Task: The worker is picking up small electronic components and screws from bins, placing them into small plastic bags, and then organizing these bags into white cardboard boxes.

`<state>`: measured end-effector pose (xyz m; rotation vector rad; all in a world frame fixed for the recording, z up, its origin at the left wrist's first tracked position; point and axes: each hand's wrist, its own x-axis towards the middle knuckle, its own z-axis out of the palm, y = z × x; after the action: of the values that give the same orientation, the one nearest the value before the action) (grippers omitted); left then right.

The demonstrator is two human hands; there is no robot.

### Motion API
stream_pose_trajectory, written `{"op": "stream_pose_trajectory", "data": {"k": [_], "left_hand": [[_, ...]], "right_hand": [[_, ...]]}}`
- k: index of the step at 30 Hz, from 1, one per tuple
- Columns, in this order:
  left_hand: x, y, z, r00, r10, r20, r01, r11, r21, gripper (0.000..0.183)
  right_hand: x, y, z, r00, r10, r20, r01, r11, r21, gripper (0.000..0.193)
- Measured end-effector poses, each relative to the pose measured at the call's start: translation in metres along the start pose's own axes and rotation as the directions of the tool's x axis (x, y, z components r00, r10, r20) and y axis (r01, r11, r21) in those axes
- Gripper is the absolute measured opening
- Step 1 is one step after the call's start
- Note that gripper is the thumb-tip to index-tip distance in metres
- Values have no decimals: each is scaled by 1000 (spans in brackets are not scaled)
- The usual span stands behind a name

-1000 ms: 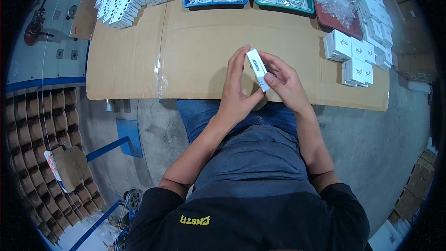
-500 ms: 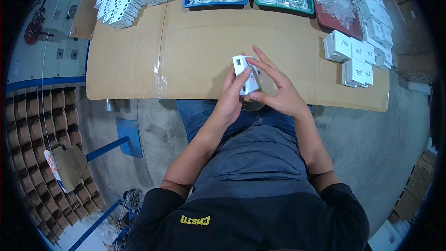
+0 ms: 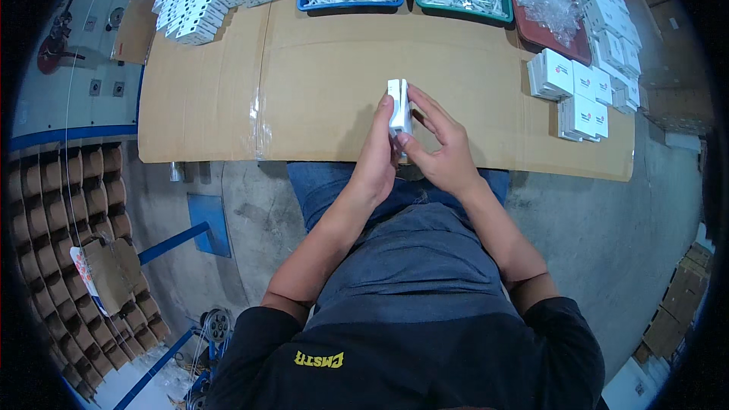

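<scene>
Holds the left hand (image 3: 373, 159) and right hand (image 3: 449, 156) close together, turned toward each other in a shared grip. Arches the right fingers (image 3: 430, 108) forward and leftward, and sets the right thumb (image 3: 410, 144) lower, apart from them. Bends both elbows (image 3: 288, 296), spread wide, and slants left forearm (image 3: 323, 249) and right forearm (image 3: 507, 235) inward.

Grey floor (image 3: 592, 220) beneath cardboard-covered table (image 3: 326, 53)
</scene>
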<state>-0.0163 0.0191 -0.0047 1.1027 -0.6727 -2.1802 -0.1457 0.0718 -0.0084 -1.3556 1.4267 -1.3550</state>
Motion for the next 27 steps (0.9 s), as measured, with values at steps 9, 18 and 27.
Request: {"op": "stream_pose_trajectory", "data": {"k": [9,18,27], "left_hand": [[9,-18,-11,999,-14,-36,10,993,-116,46],[8,-20,0,996,56,-73,-68,983,-173,44],[7,-27,-1,996,46,-81,-63,974,-217,43]], "right_hand": [[0,11,9,985,-161,56,170,892,-419,53],[-1,17,14,958,-278,67,272,820,-503,48],[-3,24,11,943,-328,58,315,822,-474,42]]}}
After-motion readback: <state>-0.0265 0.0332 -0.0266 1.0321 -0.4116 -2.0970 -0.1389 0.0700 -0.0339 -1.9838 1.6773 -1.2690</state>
